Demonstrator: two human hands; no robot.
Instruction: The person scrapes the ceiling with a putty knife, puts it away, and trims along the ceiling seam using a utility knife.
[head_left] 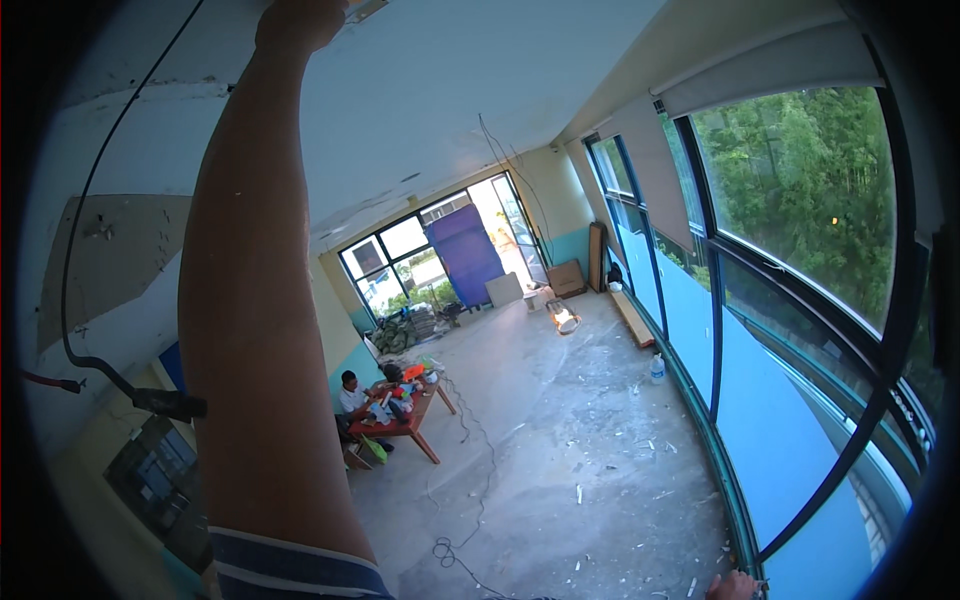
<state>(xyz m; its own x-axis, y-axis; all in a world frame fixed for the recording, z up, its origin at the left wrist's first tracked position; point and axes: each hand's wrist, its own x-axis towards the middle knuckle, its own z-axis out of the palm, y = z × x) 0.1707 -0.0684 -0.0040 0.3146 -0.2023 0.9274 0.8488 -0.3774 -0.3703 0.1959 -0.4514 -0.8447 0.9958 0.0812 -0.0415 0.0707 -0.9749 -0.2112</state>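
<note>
- Left hand [300, 22]: raised toward the ceiling [450, 90], fingers mostly cut off; cannot tell whether they grip.
- Flat piece [368, 10]: just right of that hand, partly out of view.
- Right hand [735, 586]: low, near the windows [795, 190]; grip unclear.
- Bottle [657, 369]: on the floor [560, 430] beyond the right hand, contents unclear.

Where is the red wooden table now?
In the head view, the table stands left of centre, right of the raised left forearm, by a white-shirted person.

A tall purple panel [461, 255] stands at twelve o'clock, a reddish wooden surface [396, 429] at seven, a translucent plastic bottle [657, 370] at four.
</note>
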